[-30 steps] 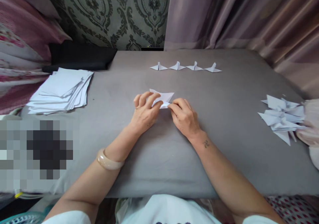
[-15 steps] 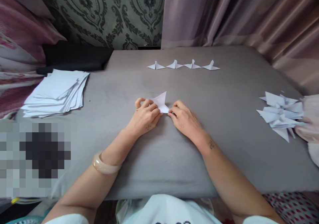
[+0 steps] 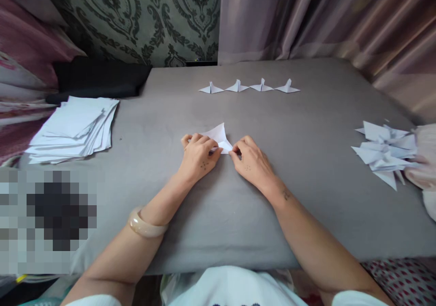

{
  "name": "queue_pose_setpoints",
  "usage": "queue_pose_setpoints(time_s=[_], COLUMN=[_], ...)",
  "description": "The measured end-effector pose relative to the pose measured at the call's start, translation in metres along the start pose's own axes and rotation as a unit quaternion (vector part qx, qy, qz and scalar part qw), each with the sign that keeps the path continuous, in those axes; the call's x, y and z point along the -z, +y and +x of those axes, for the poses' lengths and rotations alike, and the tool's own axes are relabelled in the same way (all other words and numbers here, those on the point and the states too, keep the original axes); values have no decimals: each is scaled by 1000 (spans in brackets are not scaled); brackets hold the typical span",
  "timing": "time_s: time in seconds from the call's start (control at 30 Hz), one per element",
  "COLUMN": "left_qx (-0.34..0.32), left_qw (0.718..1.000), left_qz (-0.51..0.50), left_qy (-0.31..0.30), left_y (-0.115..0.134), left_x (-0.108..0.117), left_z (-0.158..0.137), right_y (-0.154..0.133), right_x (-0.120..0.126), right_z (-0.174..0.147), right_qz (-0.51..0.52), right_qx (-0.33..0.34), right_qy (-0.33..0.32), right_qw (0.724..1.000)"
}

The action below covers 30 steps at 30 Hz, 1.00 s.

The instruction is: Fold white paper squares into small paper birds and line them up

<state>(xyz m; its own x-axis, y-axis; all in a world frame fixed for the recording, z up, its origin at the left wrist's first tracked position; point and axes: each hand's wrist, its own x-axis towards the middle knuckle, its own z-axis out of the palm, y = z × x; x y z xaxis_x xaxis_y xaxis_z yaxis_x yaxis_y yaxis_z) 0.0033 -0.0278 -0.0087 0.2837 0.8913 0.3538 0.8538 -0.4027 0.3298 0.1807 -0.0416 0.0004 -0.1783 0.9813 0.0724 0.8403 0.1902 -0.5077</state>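
From here, the left hand (image 3: 197,157) and right hand (image 3: 251,159) have fingers clamped on white, pointed folded paper (image 3: 219,133), apparently mid-crease; it wants flattening next.

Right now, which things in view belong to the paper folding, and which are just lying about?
Belonging: left hand; right hand; white paper between them; probably also paper stack, row of folded shapes, pile of folded shapes.

Lying about, apparently: black item; pale fabric.

Grey table (image 3: 238,219), paper stack (image 3: 76,126), folded birds (image 3: 262,87)
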Motion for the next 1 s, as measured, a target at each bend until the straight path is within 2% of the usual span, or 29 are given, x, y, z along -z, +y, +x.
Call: queue_pose_setpoints(time_s=[0.1, 0.33, 0.5, 0.67, 0.9, 1.0], left_qx=[10, 18, 13, 31, 30, 33], left_qw=[1000, 999, 999, 999, 999, 998], left_qz=[-6, -11, -8, -13, 15, 21], left_qy=[-15, -38, -37, -43, 33, 39], left_y=[-1, -3, -2, -1, -8, -12], left_x=[0, 1, 0, -1, 10, 13], left_z=[3, 5, 6, 5, -3, -6], right_y=[0, 9, 3, -3, -5, -5], right_x=[2, 9, 7, -2, 1, 0], right_z=[1, 4, 2, -3, -6, -6], right_qz=[1, 75, 106, 52, 17, 13], right_qx=[-6, -14, 61, 102, 107, 118], right_qy=[-9, -15, 4, -15, -31, -29], right_qw=[1000, 997, 992, 993, 994, 992])
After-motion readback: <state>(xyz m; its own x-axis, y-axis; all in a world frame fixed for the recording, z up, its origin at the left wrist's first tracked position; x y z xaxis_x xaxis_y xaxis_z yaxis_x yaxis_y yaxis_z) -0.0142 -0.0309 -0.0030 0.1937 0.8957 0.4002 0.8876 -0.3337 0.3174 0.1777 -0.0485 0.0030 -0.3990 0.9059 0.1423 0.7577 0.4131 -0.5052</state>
